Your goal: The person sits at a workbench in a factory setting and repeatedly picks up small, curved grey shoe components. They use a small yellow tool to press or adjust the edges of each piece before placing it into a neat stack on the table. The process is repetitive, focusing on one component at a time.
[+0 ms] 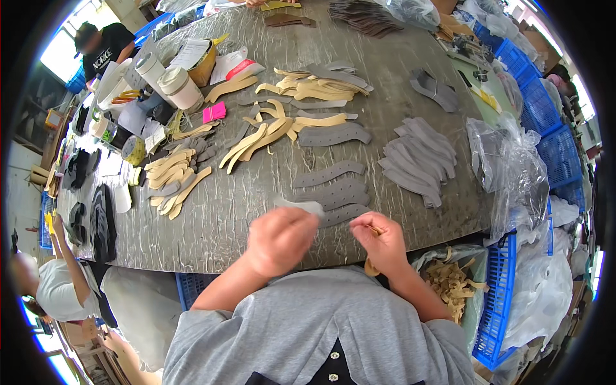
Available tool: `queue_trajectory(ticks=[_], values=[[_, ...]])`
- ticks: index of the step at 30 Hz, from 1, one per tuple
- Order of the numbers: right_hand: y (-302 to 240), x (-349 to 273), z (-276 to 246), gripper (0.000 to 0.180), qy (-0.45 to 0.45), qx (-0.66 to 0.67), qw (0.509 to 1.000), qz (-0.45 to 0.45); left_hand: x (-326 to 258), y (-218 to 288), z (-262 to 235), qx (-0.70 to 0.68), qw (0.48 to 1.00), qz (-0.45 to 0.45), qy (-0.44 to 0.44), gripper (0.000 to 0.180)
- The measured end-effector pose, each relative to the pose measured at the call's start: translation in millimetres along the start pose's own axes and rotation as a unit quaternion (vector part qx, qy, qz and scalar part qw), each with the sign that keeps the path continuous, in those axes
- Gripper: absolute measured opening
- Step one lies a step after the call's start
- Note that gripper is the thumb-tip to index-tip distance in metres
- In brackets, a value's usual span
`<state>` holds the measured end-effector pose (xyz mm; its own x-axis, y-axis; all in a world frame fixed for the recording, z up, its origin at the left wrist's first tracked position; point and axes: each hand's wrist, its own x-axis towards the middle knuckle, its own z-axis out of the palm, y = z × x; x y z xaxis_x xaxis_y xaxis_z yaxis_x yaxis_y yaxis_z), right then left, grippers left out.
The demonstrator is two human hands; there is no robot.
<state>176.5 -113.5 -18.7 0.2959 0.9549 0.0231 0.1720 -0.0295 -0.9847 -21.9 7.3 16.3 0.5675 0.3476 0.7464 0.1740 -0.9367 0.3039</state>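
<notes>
My left hand [280, 239], blurred by motion, is closed round a pale grey curved strip [309, 207] that sticks out past its fingers. To its right, my right hand [380, 240] pinches a thin tan strip [371, 268], whose end hangs below the palm in front of my shirt. Just beyond both hands lie several dark grey curved strips with small holes [332, 192], laid in rows. A fanned pile of grey curved strips [420, 160] sits farther right. Past the rows is a heap of tan-faced curved strips [260, 138], some overlapping grey ones.
Jars [181, 90] and a yellow box [204, 67] crowd the table's left side, near a pink pad [214, 113]. By my right elbow, a blue crate [497, 301] stands beside a bag of tan scraps [452, 282]. Clear plastic bags [507, 160] drape the right edge. Other people work around the table.
</notes>
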Motion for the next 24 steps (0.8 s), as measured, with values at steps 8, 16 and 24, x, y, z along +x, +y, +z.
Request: queue_trajectory(ticks=[8, 16, 24], values=[[-1, 0, -2, 0.009, -0.01, 0.177, 0.972, 0.155, -4, 0, 17, -0.091, 0.992, -0.055, -0.069, 0.032], [4, 2, -24, 0.008, 0.017, 0.146, 0.981, 0.124, -18, -22, -10, -0.17, 0.877, -0.436, -0.113, 0.017], [30, 19, -31, 0.017, 0.087, 0.074, 0.987, 0.117, -38, -27, 18, -0.236, 0.79, -0.543, -0.16, 0.011]])
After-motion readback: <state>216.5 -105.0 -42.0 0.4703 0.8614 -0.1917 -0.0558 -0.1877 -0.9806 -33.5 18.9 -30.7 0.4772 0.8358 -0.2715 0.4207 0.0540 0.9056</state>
